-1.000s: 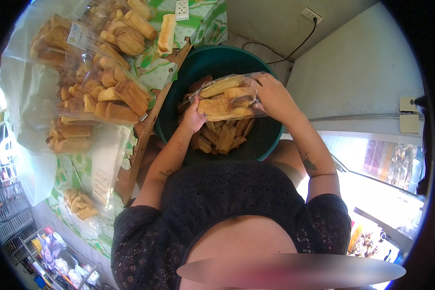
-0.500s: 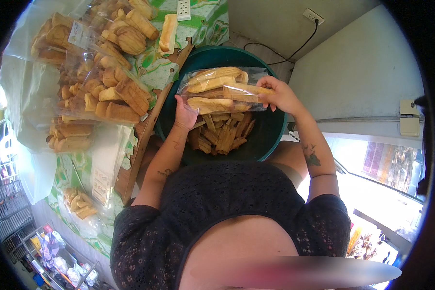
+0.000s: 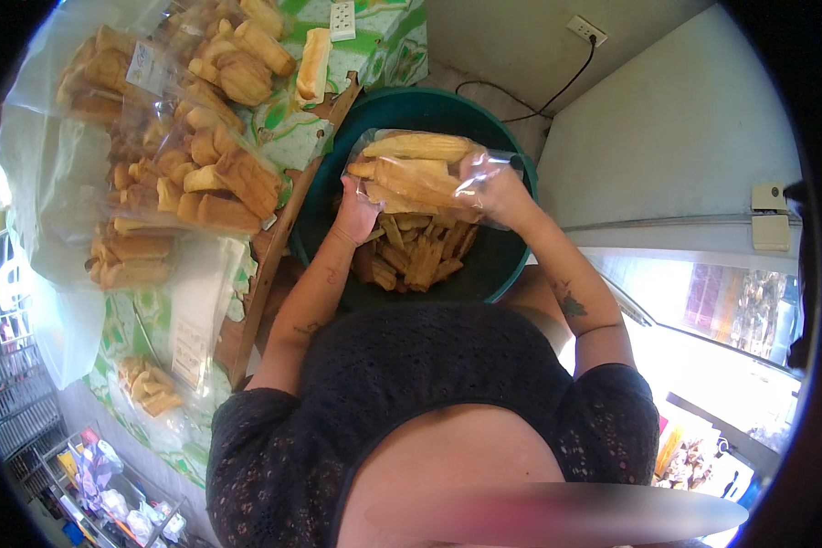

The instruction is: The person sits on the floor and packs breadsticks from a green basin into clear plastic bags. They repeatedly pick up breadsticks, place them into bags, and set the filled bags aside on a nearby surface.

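Observation:
A clear plastic bag (image 3: 367, 146) of long, golden bread strips (image 3: 420, 180) is held over the deep green tub. My left hand (image 3: 356, 212) grips the bag's closed left end, its thumb up along the plastic. My right hand (image 3: 491, 185) is inside the bag's mouth at the right, against the ends of the strips. Glare on the plastic and blur hide its fingers, so I cannot see whether they still hold a strip. Below the bag, several loose, browner bread strips (image 3: 420, 260) lie in the green tub (image 3: 356, 290).
A table (image 3: 279, 251) with a green patterned cover stands at the left. On it are large clear bags of bread pieces (image 3: 237, 187), a smaller bag (image 3: 151, 385), flat empty bags (image 3: 192, 338), a single bread piece (image 3: 312, 66) and a power strip (image 3: 342, 20). A pale cabinet (image 3: 667, 137) stands at the right.
My right hand has moved left and into the bag, carrying in the bread strip that it held at the mouth. My left hand keeps its hold and has shifted slightly right.

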Demonstrator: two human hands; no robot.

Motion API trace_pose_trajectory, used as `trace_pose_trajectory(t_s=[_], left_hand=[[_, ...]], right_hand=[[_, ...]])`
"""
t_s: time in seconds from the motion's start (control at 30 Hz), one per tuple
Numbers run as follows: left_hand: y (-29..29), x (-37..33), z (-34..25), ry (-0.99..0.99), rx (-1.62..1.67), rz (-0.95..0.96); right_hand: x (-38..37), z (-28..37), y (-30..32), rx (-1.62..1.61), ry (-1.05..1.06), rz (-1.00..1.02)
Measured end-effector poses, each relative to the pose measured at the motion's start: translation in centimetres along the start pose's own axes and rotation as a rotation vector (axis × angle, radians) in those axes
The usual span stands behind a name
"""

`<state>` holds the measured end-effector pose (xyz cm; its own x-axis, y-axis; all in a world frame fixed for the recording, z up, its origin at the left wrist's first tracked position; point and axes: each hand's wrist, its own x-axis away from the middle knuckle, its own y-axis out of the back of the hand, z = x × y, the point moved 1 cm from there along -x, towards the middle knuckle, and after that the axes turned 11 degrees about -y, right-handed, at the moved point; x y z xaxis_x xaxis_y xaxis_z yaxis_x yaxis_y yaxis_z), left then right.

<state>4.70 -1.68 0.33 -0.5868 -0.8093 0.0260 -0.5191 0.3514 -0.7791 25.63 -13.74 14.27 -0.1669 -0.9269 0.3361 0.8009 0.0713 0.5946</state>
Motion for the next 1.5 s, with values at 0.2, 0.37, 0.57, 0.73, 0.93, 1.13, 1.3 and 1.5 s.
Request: trace_pose_trajectory(t_s=[0.2,0.37,0.57,0.73,0.93,1.13,1.3,1.5], left_hand=[[1.5,-0.3,0.0,0.041,0.182,-0.095],[2.0,0.3,-1.0,0.204,0.444,0.15],[2.0,0.0,-4.1,0.965,-0.134,0.392],[0.4,-0.3,-4.4,0.855,0.116,0.626],[-2.5,-0.2,-3.2,0.372,0.089,0.451],[-3.7,0.2,-3.1,-0.035,-0.093,0.296],[-2.7,0.2,-4.3,0.106,-0.337,0.382],[-3.5,-0.1,-3.4,-0.045,-0.137,0.247]], right_hand=[[0.9,1.8,-0.8,-0.14,0.269,0.191],[1.1,2.8,-0.2,-0.065,0.367,-0.084],[3.0,3.5,1.3,-0.07,0.469,-0.116],[4.2,3.6,2.2,0.095,0.555,-0.134],[4.1,2.8,0.9,0.112,0.5,-0.261],[3.1,3.1,1.2,-0.32,0.496,-0.749],[3.2,3.8,2.3,0.091,0.466,-0.566],[2.4,4.5,2.2,0.47,0.523,-0.625]])
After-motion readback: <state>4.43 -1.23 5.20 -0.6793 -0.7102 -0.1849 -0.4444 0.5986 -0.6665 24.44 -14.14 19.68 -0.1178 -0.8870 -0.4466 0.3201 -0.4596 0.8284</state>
